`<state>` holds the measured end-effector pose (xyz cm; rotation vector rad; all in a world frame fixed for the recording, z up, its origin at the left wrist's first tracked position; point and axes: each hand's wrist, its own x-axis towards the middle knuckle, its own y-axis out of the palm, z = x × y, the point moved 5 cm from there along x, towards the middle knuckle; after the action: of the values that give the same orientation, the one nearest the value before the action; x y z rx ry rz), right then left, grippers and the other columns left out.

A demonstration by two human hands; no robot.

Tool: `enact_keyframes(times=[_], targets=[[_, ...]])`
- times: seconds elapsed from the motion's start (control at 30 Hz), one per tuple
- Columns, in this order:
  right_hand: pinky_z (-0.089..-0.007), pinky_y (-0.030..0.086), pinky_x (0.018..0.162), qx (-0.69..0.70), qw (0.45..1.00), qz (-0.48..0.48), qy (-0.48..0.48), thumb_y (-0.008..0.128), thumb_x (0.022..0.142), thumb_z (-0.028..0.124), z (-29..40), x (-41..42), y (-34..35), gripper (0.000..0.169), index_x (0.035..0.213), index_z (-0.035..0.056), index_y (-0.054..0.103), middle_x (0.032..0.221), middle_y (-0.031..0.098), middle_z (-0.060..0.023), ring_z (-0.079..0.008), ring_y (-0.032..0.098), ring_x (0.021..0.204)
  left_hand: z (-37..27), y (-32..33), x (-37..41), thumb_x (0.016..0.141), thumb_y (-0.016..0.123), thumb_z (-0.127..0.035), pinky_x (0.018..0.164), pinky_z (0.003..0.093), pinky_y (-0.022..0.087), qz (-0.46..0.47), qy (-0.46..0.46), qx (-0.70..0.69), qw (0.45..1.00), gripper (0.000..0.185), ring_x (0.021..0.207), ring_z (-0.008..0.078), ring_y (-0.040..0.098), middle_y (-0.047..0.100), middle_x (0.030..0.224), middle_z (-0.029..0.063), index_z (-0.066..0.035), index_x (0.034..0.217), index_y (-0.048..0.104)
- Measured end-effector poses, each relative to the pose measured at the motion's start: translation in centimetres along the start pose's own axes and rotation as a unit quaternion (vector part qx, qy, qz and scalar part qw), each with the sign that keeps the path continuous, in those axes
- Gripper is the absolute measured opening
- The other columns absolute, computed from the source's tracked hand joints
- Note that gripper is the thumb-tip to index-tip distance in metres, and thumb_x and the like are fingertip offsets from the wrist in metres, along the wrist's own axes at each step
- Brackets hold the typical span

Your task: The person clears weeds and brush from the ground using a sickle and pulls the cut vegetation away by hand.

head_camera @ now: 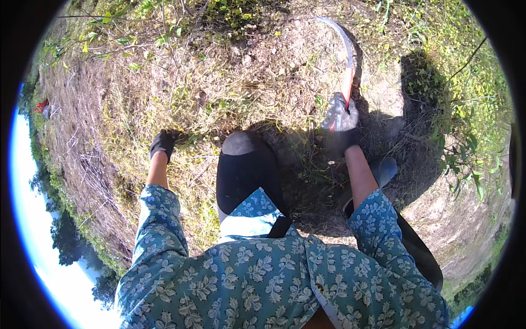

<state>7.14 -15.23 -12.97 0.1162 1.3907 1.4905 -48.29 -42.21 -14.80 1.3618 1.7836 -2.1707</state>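
My right hand [342, 117], in a grey-and-black work glove, grips the red handle [347, 84] of a sickle. Its curved metal blade [344, 40] points away from me and bends left at the tip, over dry cut grass and bare soil. Off to the left, my left hand [162, 144] wears a dark glove and is low over the grass and weeds [135, 133]. A small dark clump lies against its fingers; whether they hold it is not clear. Between the hands, one dark-clothed leg [246, 177] with a dusty grey end reaches forward.
A leafy, thin-stemmed shrub [131, 43] stands at the upper left, and leafy stems [464, 152] rise at the right. My boot [384, 170] is behind the right hand. Dry sticks [92, 164] lie to the left. A red object [41, 107] sits far left.
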Motion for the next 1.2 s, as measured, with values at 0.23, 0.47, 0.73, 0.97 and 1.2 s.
enact_keyframes(times=[0.23,0.47,0.73,0.97,1.2], targets=[[-0.0345,0.046,0.051,-0.358,0.902,-0.150,-0.189,0.049,0.098,0.035,3.9,3.0,-6.7,0.028,0.111,0.0123,0.060,0.072,0.056,-0.0002,-0.0172,0.052,0.056,-22.8,-3.9,-8.0,0.084,0.060,-0.056,0.101,0.0425,0.044,-0.271,0.245,-0.004,0.931,0.077,0.126,0.0366,0.049,0.048,0.140,0.0205,-0.010,0.142,0.039],[-0.0272,0.037,0.044,-0.331,0.915,-0.154,-0.169,0.064,0.093,0.017,4.2,2.9,-4.7,0.010,0.090,0.0114,0.057,0.062,0.049,0.0022,-0.0101,0.046,0.048,-40.3,-1.3,-8.9,0.085,0.061,-0.048,0.090,0.0424,0.050,-0.052,0.183,-0.091,0.978,0.047,0.109,0.0351,0.062,0.064,0.117,0.0180,-0.013,0.116,0.065],[-0.0273,0.041,0.045,-0.370,0.883,-0.179,-0.225,0.065,0.093,0.018,4.1,1.1,-3.2,0.011,0.097,0.0102,0.057,0.064,0.052,0.0031,-0.0096,0.048,0.050,-29.9,1.7,-8.8,0.095,0.050,-0.024,0.085,0.0494,0.048,-0.075,0.250,0.031,0.965,0.024,0.095,0.0383,0.063,0.067,0.099,0.0174,-0.016,0.118,0.054],[-0.0321,0.044,0.040,-0.356,0.902,-0.138,-0.200,0.059,0.097,0.019,3.8,0.9,-3.1,0.013,0.105,0.0095,0.054,0.066,0.053,-0.0015,-0.0137,0.051,0.048,-22.3,-1.6,-6.9,0.089,0.057,-0.051,0.089,0.0463,0.050,-0.146,0.154,0.072,0.975,0.066,0.111,0.0385,0.060,0.048,0.136,0.0227,-0.011,0.139,0.042],[-0.0224,0.041,0.051,-0.115,0.985,0.127,-0.038,0.051,0.101,0.027,0.4,3.8,4.8,0.018,0.105,0.0096,0.056,0.075,0.049,0.0039,-0.0067,0.047,0.062,-40.5,-10.4,-4.3,0.079,0.067,-0.060,0.098,0.0461,0.047,-0.273,0.180,-0.010,0.945,0.111,0.124,0.0390,0.052,0.016,0.155,0.0272,-0.011,0.154,0.000]])
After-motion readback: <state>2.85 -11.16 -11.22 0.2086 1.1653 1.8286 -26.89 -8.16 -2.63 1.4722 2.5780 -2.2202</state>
